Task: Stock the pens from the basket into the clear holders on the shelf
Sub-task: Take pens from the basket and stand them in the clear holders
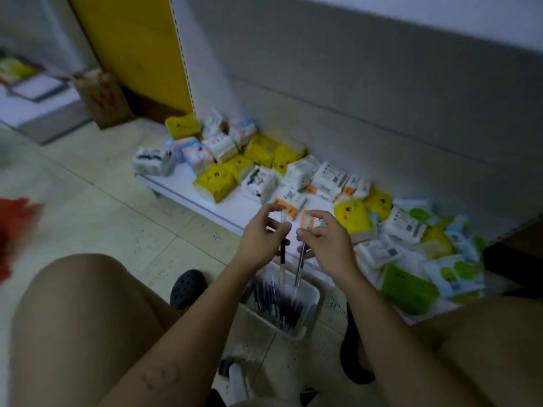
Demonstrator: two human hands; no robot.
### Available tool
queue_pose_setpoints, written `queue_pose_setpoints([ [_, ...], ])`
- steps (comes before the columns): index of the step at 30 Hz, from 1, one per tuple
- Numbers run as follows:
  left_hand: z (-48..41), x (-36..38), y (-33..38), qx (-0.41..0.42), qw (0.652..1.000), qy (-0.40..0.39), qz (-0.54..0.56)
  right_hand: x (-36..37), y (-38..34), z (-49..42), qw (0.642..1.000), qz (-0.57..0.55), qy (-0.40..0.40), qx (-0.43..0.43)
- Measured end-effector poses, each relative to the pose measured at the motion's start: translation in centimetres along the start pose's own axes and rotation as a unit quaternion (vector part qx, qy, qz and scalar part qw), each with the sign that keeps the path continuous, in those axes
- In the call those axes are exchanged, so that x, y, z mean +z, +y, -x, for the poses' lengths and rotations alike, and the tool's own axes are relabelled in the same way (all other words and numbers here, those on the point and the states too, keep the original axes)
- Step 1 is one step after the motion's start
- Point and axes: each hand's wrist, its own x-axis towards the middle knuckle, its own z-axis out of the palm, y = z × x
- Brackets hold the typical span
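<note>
A white plastic basket (309,318) sits on the pale tiled floor (123,207), between the person's bare knees. Many dark pens (279,302) lie inside it.

Just above the basket, the left hand (261,233) pinches a thin clear pen with a black middle (282,255) between thumb and curled fingers. It holds the pen almost straight up. Beside it, the right hand (326,239) pinches a second thin pen (299,267) the same way, tilted a little. The low ends of both pens hang over the basket. The picture is too blurry to tell if they touch the pens inside.

Behind the basket is a low white shelf board (188,185). On it lie soft tissue packs (216,179) in yellow, white, blue and green. Just left of the basket is a black shoe with holes (188,289).
</note>
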Motion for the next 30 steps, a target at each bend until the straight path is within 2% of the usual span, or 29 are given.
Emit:
queue_pose_setpoints([
  [4,-0.7,-0.1,6.0,0.046,0.998,-0.003,0.037,-2.4,-3.8,1.3,0.998,-0.021,0.016,-0.065],
  [9,-1.4,0.9,12.6,0.148,0.989,-0.013,0.020,-6.8,-9.6,1.9,0.985,-0.032,0.079,-0.149],
  [14,-2.0,2.2,19.0,0.240,0.970,-0.031,0.010,-10.5,-16.0,3.0,0.963,-0.044,0.116,-0.240],
  [21,-1.8,3.4,29.0,0.362,0.931,-0.036,0.015,-15.1,-23.7,4.9,0.920,-0.005,0.154,-0.359],
  [30,-2.4,4.3,38.6,0.452,0.891,-0.044,-0.007,-21.0,-30.6,4.9,0.889,0.002,0.205,-0.409],
])
